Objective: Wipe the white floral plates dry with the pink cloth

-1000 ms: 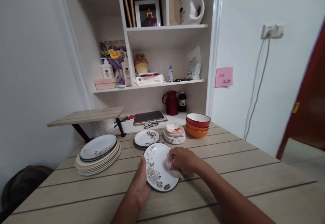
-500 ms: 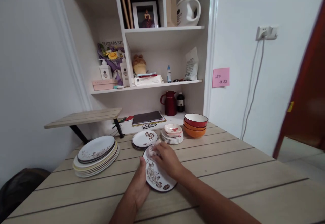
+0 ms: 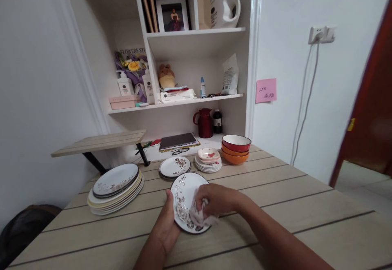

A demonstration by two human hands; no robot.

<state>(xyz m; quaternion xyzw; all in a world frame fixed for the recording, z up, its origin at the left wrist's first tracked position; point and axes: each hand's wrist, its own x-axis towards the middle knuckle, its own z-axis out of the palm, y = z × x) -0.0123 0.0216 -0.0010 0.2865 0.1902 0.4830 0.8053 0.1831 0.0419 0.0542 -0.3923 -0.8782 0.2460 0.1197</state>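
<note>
Gripping a plate, the left hand seems half-curled underneath, the right hand closed around a cloth.

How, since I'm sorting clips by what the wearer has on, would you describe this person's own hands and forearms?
The left hand and right hand are both bare, without gloves. The left forearm and right forearm taper toward the wrists; no sleeve, watch or bracelet shows on either. Some fingers are hidden, so rings cannot be ruled out.
</note>
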